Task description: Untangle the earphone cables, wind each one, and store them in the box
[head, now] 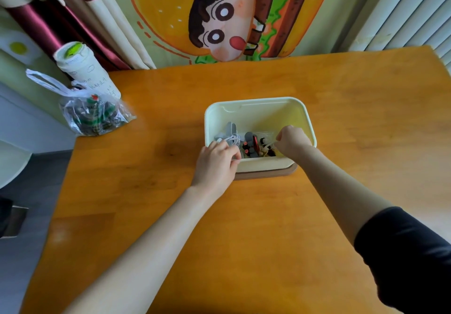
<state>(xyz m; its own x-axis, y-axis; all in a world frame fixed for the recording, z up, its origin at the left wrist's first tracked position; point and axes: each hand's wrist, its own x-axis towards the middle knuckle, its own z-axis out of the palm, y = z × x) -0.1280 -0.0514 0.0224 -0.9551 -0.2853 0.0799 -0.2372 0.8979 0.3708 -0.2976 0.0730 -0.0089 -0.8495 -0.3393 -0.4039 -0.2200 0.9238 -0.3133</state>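
I can read nothing for certain on my feed. The bottle [94, 79] carries dark handwritten-looking script, too small to make out. Packets inside the bag [97, 118] show pale lettering, too blurred to read.

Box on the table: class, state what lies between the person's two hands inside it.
In the head view, dark earphones with red parts lie in the box between the left hand and the right hand.

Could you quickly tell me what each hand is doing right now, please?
Left hand: curled by the white cable; grip unclear.
Right hand: pinching a pale cable.
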